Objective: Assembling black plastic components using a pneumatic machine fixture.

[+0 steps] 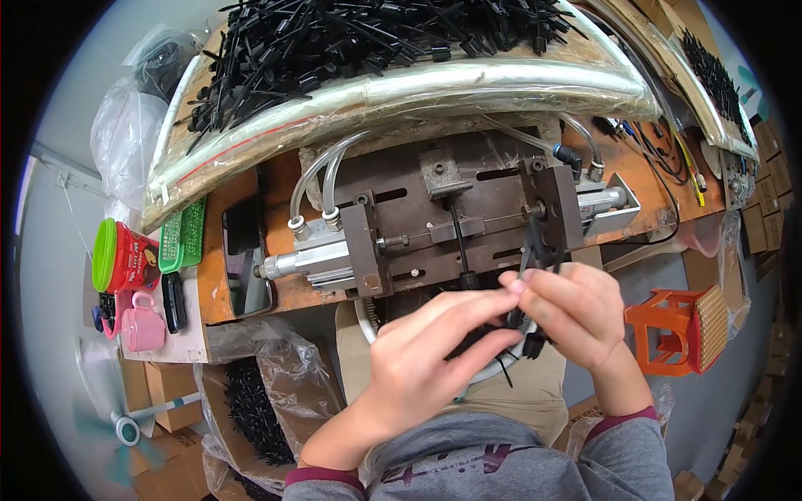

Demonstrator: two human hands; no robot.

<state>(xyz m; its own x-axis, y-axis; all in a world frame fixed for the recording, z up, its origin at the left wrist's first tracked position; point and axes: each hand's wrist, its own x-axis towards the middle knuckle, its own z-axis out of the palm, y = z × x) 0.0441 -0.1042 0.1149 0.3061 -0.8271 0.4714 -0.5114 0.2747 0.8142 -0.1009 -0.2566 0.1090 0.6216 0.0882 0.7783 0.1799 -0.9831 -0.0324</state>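
My left hand (426, 346) and my right hand (576, 311) meet in front of a dark metal fixture (428, 250). Between the fingertips of my right hand is a slim black plastic part (530, 247), its upper end raised toward the fixture and partly blurred. My left thumb and fingers close on another small dark piece (513, 319), mostly hidden by the fingers. Upright in the middle of the fixture stands a thin black rod-shaped part (459, 242), its thicker end toward me. Below my hands, more black parts (533, 344) show above my lap.
A tray (401, 88) heaped with black parts spans the back. Air cylinders (322, 263) (597, 200) with clear hoses flank the fixture. At left are a phone (246, 259), a pink cup (144, 324) and a box of black parts (255, 409). An orange stool (678, 330) stands right.
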